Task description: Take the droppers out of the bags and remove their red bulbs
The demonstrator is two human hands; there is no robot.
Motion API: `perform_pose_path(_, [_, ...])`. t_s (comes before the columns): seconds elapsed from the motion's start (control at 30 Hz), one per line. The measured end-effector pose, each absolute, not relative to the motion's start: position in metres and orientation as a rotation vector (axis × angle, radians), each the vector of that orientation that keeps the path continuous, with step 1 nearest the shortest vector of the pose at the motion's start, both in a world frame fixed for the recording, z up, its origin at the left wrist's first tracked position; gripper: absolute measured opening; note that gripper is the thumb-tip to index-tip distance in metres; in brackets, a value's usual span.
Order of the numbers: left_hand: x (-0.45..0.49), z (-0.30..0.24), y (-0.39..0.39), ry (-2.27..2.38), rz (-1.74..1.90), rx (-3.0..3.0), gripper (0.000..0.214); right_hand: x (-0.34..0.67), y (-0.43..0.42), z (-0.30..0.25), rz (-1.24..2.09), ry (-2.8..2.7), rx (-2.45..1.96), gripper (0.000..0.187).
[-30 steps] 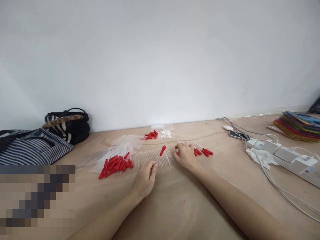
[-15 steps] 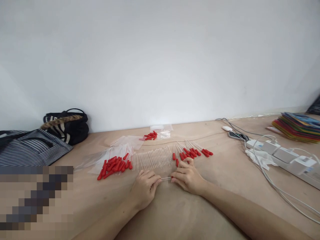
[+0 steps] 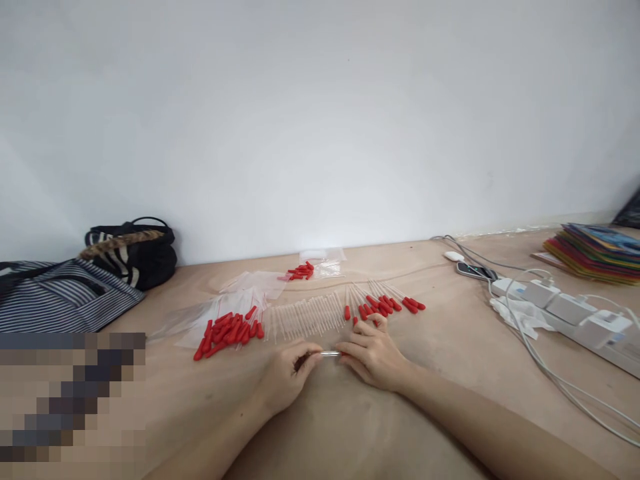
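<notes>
Between my two hands lies a clear glass dropper tube (image 3: 330, 353), held level. Thumb and fingertips of my left hand (image 3: 290, 370) pinch its left end. My right hand (image 3: 373, 353) is closed round the other end, and its fingers hide what sits there. Beyond them is a row of bare glass tubes (image 3: 305, 317). Left of that row lies a heap of red rubber bulbs (image 3: 230, 333). Several droppers with red bulbs fitted (image 3: 385, 305) lie fanned out just past my right hand, bulbs toward me.
Clear plastic bags (image 3: 260, 283) and a smaller red pile (image 3: 301, 271) are farther back. On the right are a power strip with white plugs (image 3: 570, 310), cables, a crumpled tissue (image 3: 520, 317) and stacked colourful sheets (image 3: 595, 253). Bags (image 3: 135, 257) stand at left by the wall.
My hands have come slightly closer together, so less of the tube shows between them. The left fingers have shifted up a little. A trace of red at my right fingertips is now hidden.
</notes>
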State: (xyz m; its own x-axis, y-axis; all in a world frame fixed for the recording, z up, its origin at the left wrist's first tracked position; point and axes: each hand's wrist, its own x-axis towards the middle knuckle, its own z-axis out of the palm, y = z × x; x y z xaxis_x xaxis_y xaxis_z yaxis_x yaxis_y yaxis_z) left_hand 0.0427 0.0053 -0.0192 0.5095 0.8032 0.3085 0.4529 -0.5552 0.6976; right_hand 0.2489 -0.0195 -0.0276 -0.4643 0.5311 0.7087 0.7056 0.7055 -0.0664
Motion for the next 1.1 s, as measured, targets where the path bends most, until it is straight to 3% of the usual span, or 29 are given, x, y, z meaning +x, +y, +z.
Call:
perform_pose_path(0.03, [0.044, -0.02, 0.006, 1.014, 0.902, 2.069, 0.02, 0.246, -0.021, -0.026, -0.263, -2.163, -0.967, 0.013])
perform_pose_path(0.17, [0.05, -0.024, 0.005, 0.931, 1.068, 1.601, 0.072, 0.234, -0.024, -0.02, 0.086, -1.984, -1.129, 0.009])
perform_pose_path(0.23, [0.055, -0.025, 0.003, 0.91, 1.064, 1.525, 0.079, 0.23, -0.024, -0.019, 0.252, -1.894, -1.165, 0.015])
perform_pose_path(0.3, [0.058, -0.024, 0.001, 0.87, 0.982, 1.549, 0.066, 0.226, -0.025, -0.019, 0.333, -1.857, -1.162, 0.023])
perform_pose_path(0.4, [0.063, -0.022, -0.002, 0.78, 0.817, 1.665, 0.039, 0.22, -0.027, -0.02, 0.363, -1.849, -1.144, 0.02])
perform_pose_path(0.6, [0.065, -0.024, -0.003, 0.729, 0.884, 1.673, 0.035, 0.213, -0.03, -0.026, 0.398, -1.791, -1.118, 0.015])
perform_pose_path(0.77, [0.054, -0.023, 0.0, 0.968, 0.985, 1.911, 0.02, 0.229, -0.02, -0.025, 0.552, -1.644, -0.976, 0.026])
perform_pose_path(0.87, [0.046, -0.017, 0.003, 1.05, 0.978, 2.174, 0.016, 0.248, -0.015, -0.024, 0.418, -1.625, -1.049, 0.028])
perform_pose_path(1.0, [0.044, -0.017, 0.005, 1.008, 1.031, 2.357, 0.017, 0.262, -0.014, -0.025, 0.056, -1.979, -1.06, 0.019])
perform_pose_path(1.1, [0.042, -0.021, 0.003, 0.987, 1.012, 2.434, 0.017, 0.261, -0.017, -0.027, -0.198, -2.15, -1.012, 0.023])
